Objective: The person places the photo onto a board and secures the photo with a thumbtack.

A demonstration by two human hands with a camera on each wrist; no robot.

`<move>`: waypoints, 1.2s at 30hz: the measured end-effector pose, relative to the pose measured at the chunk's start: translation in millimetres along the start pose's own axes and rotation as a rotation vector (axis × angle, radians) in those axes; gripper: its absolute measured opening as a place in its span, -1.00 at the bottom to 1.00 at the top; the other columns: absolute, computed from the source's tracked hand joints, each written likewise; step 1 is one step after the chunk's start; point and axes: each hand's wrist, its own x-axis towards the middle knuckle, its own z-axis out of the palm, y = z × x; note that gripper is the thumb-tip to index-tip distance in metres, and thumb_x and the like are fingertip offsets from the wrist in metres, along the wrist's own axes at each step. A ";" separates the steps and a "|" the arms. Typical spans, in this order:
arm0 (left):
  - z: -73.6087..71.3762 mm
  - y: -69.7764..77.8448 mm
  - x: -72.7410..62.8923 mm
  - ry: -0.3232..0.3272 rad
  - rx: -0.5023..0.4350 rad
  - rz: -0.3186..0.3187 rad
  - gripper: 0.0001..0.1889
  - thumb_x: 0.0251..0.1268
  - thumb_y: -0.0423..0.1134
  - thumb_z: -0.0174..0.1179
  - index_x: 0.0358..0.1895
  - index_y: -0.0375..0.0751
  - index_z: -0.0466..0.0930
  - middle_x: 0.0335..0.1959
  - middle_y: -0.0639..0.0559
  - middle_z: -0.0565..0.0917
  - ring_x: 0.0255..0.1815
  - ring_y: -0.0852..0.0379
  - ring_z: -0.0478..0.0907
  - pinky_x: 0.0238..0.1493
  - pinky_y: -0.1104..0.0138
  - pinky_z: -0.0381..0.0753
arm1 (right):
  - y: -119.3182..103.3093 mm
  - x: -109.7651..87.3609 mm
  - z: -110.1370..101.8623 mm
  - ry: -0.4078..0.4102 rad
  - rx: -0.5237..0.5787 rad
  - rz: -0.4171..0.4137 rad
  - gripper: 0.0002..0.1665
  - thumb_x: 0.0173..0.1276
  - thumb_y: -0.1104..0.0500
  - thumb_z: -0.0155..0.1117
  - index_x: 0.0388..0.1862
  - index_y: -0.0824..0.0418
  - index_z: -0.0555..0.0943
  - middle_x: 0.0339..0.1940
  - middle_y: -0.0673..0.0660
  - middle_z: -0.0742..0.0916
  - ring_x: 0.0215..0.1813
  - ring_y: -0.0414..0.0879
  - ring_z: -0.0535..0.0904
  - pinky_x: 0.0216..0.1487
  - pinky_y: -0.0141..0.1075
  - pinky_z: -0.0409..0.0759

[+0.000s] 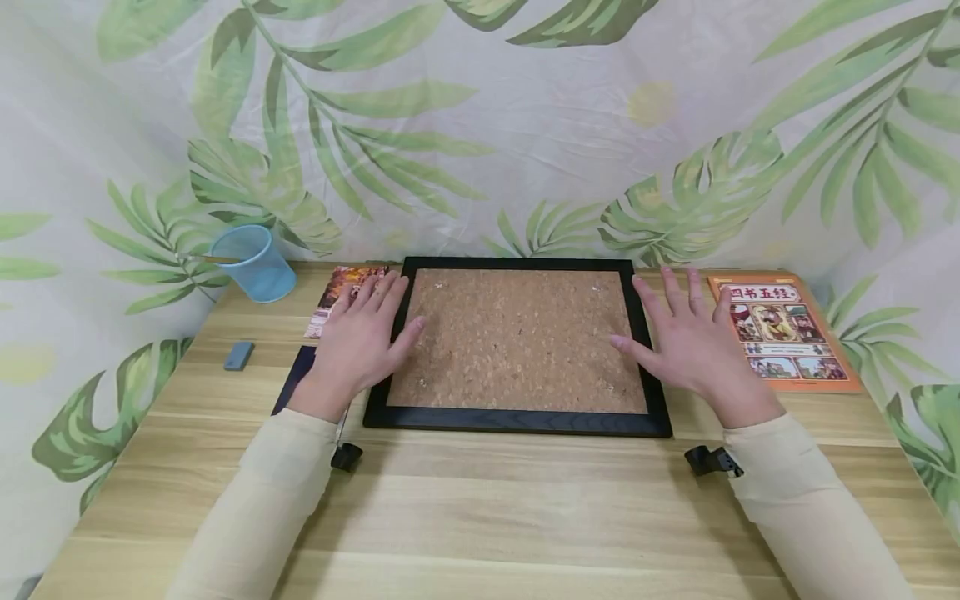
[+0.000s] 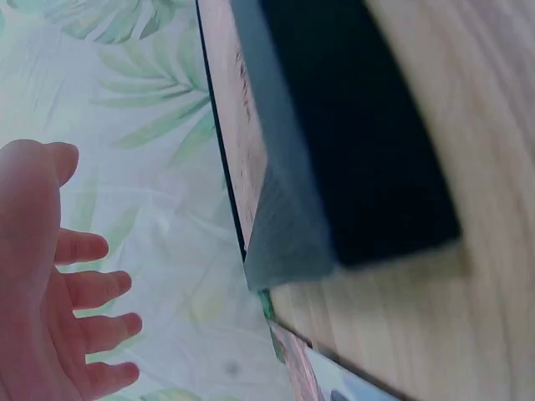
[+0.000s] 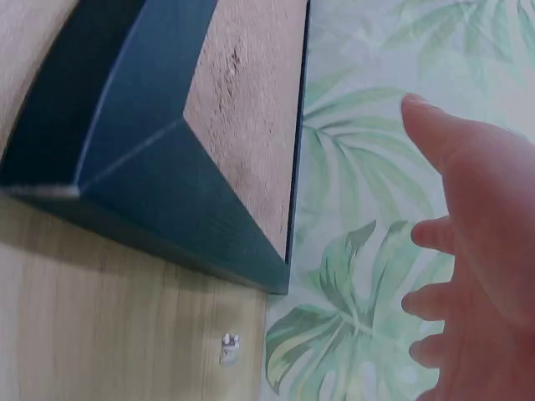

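In the head view, the cork board (image 1: 510,358) lies on the table (image 1: 525,517) at the centre, ringed by its black frame (image 1: 517,420). The left hand (image 1: 358,346) is at the board's nine o'clock and the right hand (image 1: 693,346) at its three; both have straight, parted fingers pinching nothing, each thumb reaching over the frame toward the cork. The step in hand appears to be setting the hands at the board's sides. I'd keep them level with each other, put any pressure evenly on both side rails, and leave the cork itself untouched. The printed card (image 1: 347,287) at ten o'clock is partly covered by the left hand, so that side wants care. A dark blue thing (image 1: 298,375) beneath the left wrist is mostly hidden; bright specks near the cork's corners are too small to identify.

In the left wrist view, the hand is at eight o'clock, cut by the edge, fingers apart. The frame, toward one o'clock, is blurred and runs off the top; contact cannot be confirmed.

In the right wrist view, the hand is at four o'clock, fingers separated, the lowest cropped. The frame's corner fills ten o'clock. A small pale thing (image 3: 228,349) near half past six is unclear.
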 end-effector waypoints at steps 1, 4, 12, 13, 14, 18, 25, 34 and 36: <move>-0.7 -1.9 0.1 0.013 -0.003 0.005 -0.23 0.70 0.20 -0.03 0.70 -0.28 0.24 0.69 -0.31 0.32 0.73 -0.33 0.21 0.71 -0.23 0.12 | 2.3 0.7 0.1 -0.003 0.002 -0.002 0.20 0.55 -0.60 -0.05 0.86 0.02 -0.10 0.84 0.36 -0.16 0.78 0.48 -0.43 0.54 0.65 -0.40; -2.7 -8.3 0.4 0.047 -0.015 0.006 -0.29 0.69 0.11 0.04 0.64 -0.32 0.33 0.58 -0.35 0.47 0.57 -0.37 0.45 0.58 -0.21 0.38 | 10.1 2.9 0.9 -0.001 0.035 -0.010 0.16 0.56 -0.53 0.06 0.83 0.09 0.03 0.82 0.42 -0.04 0.78 0.51 -0.37 0.56 0.63 -0.38; -8.3 -28.3 -0.4 0.091 -0.125 -0.091 -0.48 0.66 -0.02 0.07 0.45 -0.28 0.54 -0.13 -0.38 0.82 -0.27 -0.41 0.75 -0.16 -0.28 0.65 | 31.1 7.7 3.1 0.068 0.196 -0.020 -0.15 0.66 -0.23 0.18 0.64 0.30 0.37 0.63 0.53 0.41 0.63 0.64 0.18 0.57 0.57 0.06; -9.1 -30.6 -0.2 0.092 -0.141 -0.097 -0.51 0.66 -0.03 0.07 0.40 -0.30 0.57 -0.12 -0.38 0.82 -0.26 -0.41 0.76 -0.16 -0.28 0.64 | 33.4 7.9 2.8 0.075 0.220 -0.011 -0.17 0.68 -0.21 0.17 0.63 0.32 0.38 0.59 0.55 0.45 0.58 0.64 0.27 0.55 0.54 0.15; -9.7 -33.2 0.2 0.092 -0.153 -0.102 -0.53 0.66 -0.05 0.07 0.35 -0.31 0.60 -0.12 -0.37 0.83 -0.27 -0.39 0.75 -0.17 -0.26 0.64 | 35.7 7.8 2.4 0.076 0.243 0.004 -0.18 0.69 -0.20 0.15 0.63 0.34 0.38 0.57 0.55 0.47 0.54 0.63 0.33 0.52 0.51 0.23; -11.9 -45.8 2.2 0.074 -0.192 -0.145 -0.58 0.68 -0.06 0.05 0.24 -0.34 0.65 -0.22 -0.32 0.81 -0.39 -0.26 0.70 -0.28 -0.17 0.60 | 46.0 8.5 2.7 0.104 0.304 0.060 -0.29 0.73 -0.14 0.08 0.55 0.36 0.46 0.46 0.54 0.58 0.39 0.57 0.52 0.37 0.44 0.44; -8.4 -77.9 7.8 -0.096 -0.280 -0.266 -0.53 0.69 -0.05 0.02 0.29 -0.38 0.60 -0.03 -0.36 0.75 -0.12 -0.27 0.67 -0.03 -0.17 0.60 | 67.1 13.2 15.9 0.104 0.313 0.090 -0.49 0.68 0.02 0.19 0.26 0.45 0.63 0.20 0.49 0.73 0.26 0.46 0.59 0.28 0.37 0.50; 4.1 -109.3 14.8 -0.273 -0.285 -0.393 -0.32 0.67 0.03 0.04 0.49 -0.55 0.38 0.37 -0.57 0.51 0.40 -0.51 0.45 0.43 -0.33 0.42 | 83.1 20.5 31.1 0.068 0.287 0.012 -0.61 0.55 0.12 0.37 0.07 0.46 0.73 0.10 0.49 0.72 0.23 0.41 0.52 0.35 0.30 0.33; 7.2 -111.8 16.6 -0.292 -0.271 -0.409 -0.28 0.66 0.08 0.08 0.50 -0.55 0.35 0.42 -0.61 0.42 0.46 -0.57 0.35 0.45 -0.36 0.38 | 83.6 21.5 32.5 0.064 0.280 0.002 -0.63 0.54 0.12 0.39 0.05 0.45 0.74 0.10 0.49 0.72 0.24 0.42 0.49 0.40 0.31 0.25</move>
